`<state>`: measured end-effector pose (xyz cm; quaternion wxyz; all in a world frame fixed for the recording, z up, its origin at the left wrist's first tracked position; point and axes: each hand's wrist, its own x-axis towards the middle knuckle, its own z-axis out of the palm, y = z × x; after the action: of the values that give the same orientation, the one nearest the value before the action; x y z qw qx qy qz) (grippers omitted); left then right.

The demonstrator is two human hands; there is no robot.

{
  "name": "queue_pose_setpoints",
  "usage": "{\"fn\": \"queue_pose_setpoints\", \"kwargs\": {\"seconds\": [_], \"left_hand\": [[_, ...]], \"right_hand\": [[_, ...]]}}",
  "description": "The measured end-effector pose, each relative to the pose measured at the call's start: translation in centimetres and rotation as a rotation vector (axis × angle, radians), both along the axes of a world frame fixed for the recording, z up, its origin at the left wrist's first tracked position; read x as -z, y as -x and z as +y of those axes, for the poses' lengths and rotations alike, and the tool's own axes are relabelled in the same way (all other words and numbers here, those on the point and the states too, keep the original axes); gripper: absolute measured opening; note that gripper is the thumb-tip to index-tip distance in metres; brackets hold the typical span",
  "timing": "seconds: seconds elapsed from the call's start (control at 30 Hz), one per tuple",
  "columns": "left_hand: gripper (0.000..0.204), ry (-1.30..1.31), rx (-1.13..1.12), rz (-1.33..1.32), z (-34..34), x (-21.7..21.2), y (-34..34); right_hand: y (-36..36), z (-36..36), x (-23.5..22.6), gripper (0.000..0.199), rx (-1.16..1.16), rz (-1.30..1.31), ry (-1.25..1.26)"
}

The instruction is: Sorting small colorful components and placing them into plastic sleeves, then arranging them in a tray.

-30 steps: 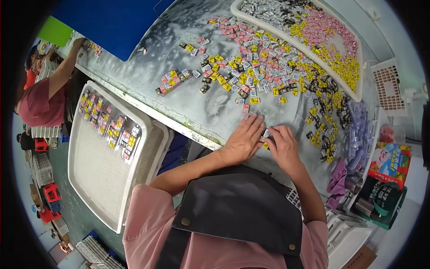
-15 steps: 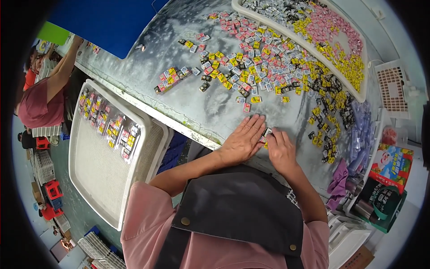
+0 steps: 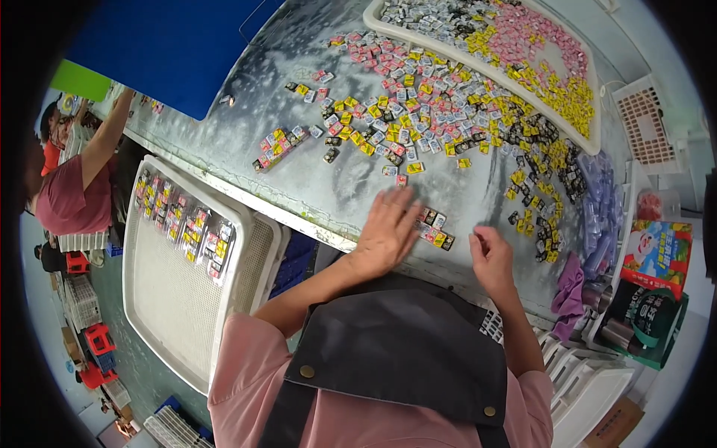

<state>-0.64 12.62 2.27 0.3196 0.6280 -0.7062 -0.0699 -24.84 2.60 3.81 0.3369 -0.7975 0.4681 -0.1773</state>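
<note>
My left hand point(image 3: 386, 233) is open, fingers spread and slightly blurred, at the left end of a small block of tiles point(image 3: 437, 229) in pink, white, yellow and black. Whether its fingertips touch the block I cannot tell. On the block's other side, a short gap away, is my right hand point(image 3: 493, 261) with its fingers curled in. Anything inside those fingers is hidden. Farther left on the grey tabletop point(image 3: 336, 198) lies another block of small coloured tiles point(image 3: 278, 148). Many loose tiles point(image 3: 418, 112) are spread beyond my hands.
A white tray point(image 3: 478, 71) of tiles stands at the back. Clear plastic packs point(image 3: 597, 209) and a purple cloth point(image 3: 570, 290) lie on the right. A white perforated tray point(image 3: 175, 313) with filled packs is at the left, near another person point(image 3: 78, 190). A blue board point(image 3: 164, 52) covers the back left.
My hands have moved apart, the left one to the left and the right one to the right. The tile block between them, mostly covered before, now shows. The view has shifted slightly.
</note>
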Motion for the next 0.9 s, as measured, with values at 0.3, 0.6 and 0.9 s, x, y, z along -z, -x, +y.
{"fn": "queue_pose_setpoints", "kwargs": {"seconds": [0.3, 0.6, 0.9], "left_hand": [[0.023, -0.181, -0.244, 0.443, 0.0, 0.4, -2.8], [0.015, -0.368, -0.335, 0.693, 0.4, 0.8, -2.5], [0.014, -0.286, -0.623, 0.954, 5.1, -4.3, -13.4]], "right_hand": [[-1.1, 1.2, 0.1, 0.03, 0.196, -0.237, -0.857], [-1.2, 1.0, 1.3, 0.017, 0.096, -0.185, -0.694], [-17.3, -4.6, -1.6, 0.011, -0.305, -0.233, -0.375]]}}
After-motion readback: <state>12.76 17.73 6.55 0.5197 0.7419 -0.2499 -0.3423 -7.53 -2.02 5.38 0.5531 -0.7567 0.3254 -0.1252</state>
